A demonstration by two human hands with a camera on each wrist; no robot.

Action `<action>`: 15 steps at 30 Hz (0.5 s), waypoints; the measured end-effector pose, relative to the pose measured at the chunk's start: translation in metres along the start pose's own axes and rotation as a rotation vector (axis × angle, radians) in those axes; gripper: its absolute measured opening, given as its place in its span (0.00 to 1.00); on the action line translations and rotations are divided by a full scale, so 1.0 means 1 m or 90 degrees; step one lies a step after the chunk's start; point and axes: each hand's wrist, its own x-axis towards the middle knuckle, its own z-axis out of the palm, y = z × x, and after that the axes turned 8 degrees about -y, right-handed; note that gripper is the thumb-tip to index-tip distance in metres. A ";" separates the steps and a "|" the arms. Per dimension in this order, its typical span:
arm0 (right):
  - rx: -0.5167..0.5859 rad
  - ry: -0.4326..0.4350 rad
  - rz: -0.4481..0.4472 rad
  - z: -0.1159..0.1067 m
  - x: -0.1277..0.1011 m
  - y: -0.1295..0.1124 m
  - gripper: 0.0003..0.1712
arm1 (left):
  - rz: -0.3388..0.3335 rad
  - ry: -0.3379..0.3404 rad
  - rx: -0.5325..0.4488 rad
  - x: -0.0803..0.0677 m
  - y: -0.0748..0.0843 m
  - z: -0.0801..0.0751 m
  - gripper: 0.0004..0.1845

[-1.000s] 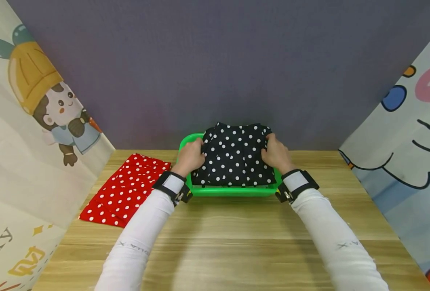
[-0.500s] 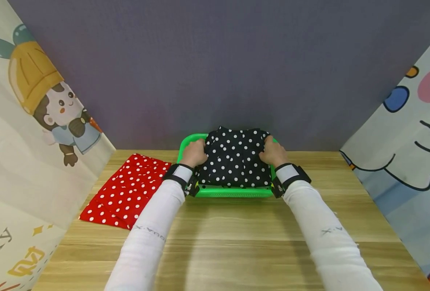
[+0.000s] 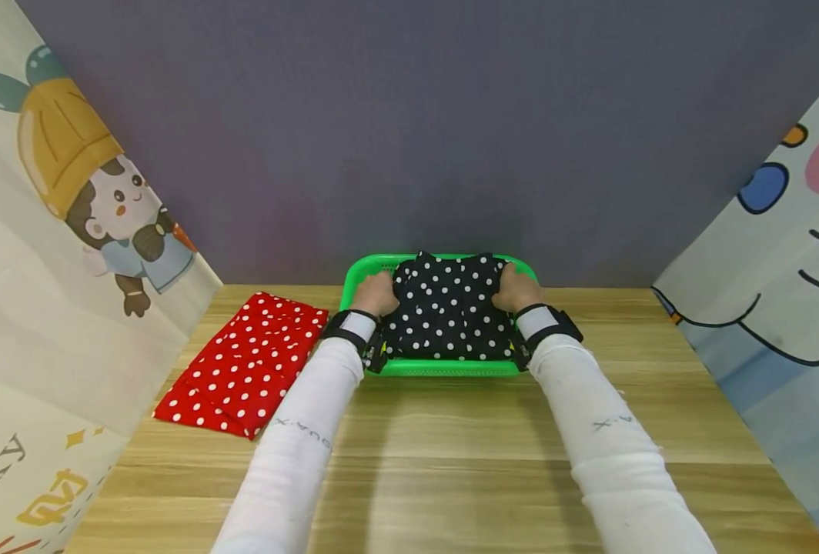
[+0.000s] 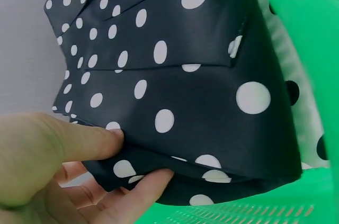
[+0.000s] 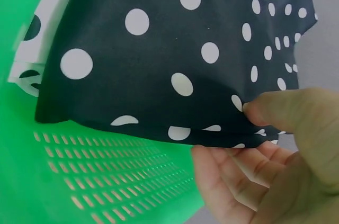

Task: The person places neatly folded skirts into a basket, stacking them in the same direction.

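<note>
A folded black cloth with white polka dots [image 3: 451, 312] lies level inside the green plastic basket [image 3: 444, 368], stretched between my two hands. My left hand [image 3: 376, 294] pinches its left edge, thumb on top and fingers beneath. On the opposite side my right hand [image 3: 516, 289] pinches the right edge in the same way. Both wrist views show a white cloth with black dots [image 4: 308, 123] below the black one, against the basket wall. How far the black cloth rests on it cannot be told.
A folded red cloth with white dots [image 3: 250, 362] lies on the wooden table [image 3: 444, 462] to the left of the basket, close to my left forearm. Behind the basket rises a grey wall [image 3: 437, 131]. Printed curtains hang at both sides.
Both hands have lowered the black cloth into the basket and come slightly closer together. More of the basket's back rim now shows. The red cloth has stayed in place.
</note>
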 end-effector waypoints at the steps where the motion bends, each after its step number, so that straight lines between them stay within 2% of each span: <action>1: -0.002 -0.005 0.001 0.001 0.001 0.000 0.42 | -0.005 -0.005 0.003 0.000 0.001 0.000 0.14; 8: 0.008 -0.043 0.016 0.006 0.002 -0.001 0.44 | -0.019 -0.020 -0.003 0.000 0.004 0.002 0.14; 15: 0.002 -0.058 0.021 0.010 0.001 -0.002 0.43 | -0.021 -0.050 -0.006 -0.002 0.008 0.002 0.11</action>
